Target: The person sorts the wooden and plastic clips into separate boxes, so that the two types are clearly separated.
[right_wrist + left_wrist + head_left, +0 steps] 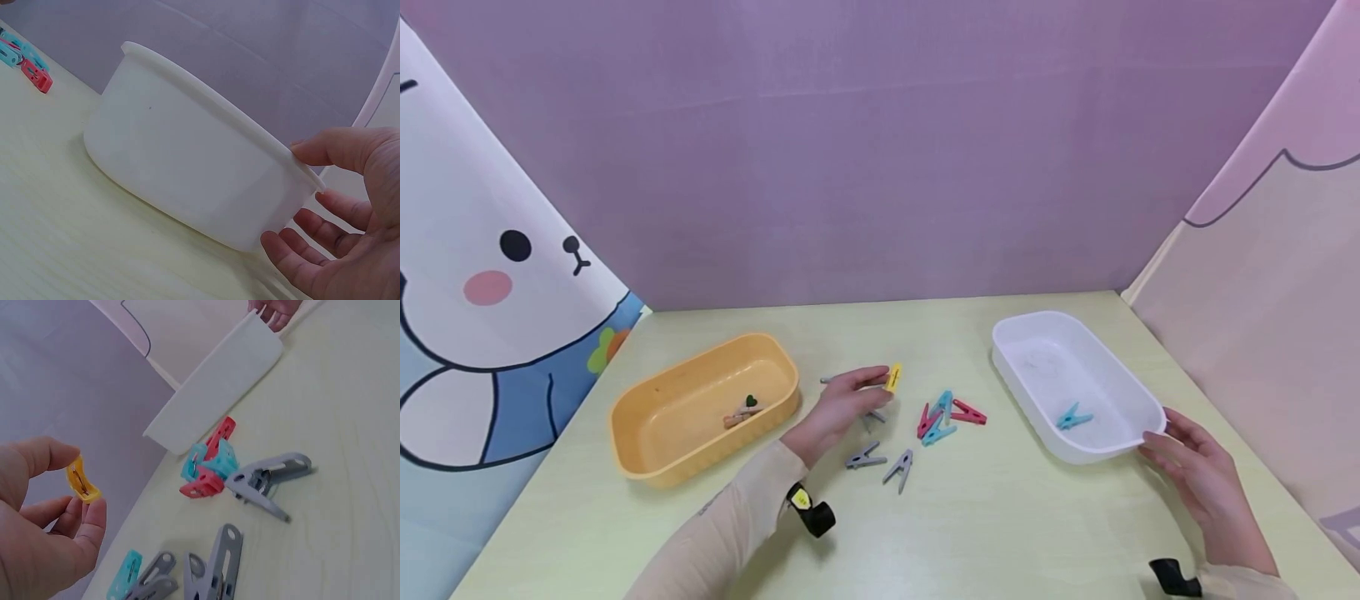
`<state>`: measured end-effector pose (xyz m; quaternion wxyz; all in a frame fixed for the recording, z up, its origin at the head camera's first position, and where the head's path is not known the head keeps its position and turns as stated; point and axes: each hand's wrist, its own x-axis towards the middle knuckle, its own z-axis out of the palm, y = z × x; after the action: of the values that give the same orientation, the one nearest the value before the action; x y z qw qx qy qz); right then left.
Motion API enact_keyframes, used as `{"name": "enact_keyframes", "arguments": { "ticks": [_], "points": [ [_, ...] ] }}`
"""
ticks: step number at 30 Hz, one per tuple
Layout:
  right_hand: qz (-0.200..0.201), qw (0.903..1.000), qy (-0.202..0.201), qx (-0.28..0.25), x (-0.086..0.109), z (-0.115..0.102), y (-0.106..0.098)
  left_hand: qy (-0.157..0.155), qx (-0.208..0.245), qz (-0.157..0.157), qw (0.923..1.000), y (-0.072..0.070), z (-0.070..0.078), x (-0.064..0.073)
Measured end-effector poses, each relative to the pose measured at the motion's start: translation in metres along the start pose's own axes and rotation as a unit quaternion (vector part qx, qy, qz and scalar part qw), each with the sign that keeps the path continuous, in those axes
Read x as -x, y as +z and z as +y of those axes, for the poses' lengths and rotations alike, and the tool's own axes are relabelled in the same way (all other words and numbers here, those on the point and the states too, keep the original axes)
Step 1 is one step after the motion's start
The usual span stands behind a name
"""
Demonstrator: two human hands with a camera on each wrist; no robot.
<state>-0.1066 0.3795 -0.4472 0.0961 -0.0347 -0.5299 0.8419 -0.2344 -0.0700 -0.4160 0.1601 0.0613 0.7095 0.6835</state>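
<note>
My left hand (841, 408) pinches a yellow clothespin (892, 377) between thumb and fingers, raised above the table. The left wrist view shows the clothespin (82, 481) held side-on at the fingertips. Below and around that hand lie several grey clothespins (866, 456), some partly hidden by it. To its right, red clothespins (968, 412) and blue clothespins (938, 432) lie in a cluster. My right hand (1198, 467) grips the near right corner of a white plastic basin (1037, 417), thumb over the rim (300, 164) and fingers against the outer wall. One blue clothespin (1074, 417) lies inside the basin.
At the left stands a yellow-orange basin (662, 475) holding a few small wooden-looking clips (743, 414), one with a dark green piece. A purple backdrop (880, 167) rises behind the pale table (970, 533). Printed panels (490, 250) flank both sides.
</note>
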Motion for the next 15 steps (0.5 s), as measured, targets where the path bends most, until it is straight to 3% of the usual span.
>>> {"name": "enact_keyframes", "arguments": {
  "ticks": [15],
  "points": [
    [0.008,0.9997,0.009,0.019,0.001,-0.001,0.001,0.022,0.029,-0.043,0.9984,0.030,0.019,-0.012]
  ]
}}
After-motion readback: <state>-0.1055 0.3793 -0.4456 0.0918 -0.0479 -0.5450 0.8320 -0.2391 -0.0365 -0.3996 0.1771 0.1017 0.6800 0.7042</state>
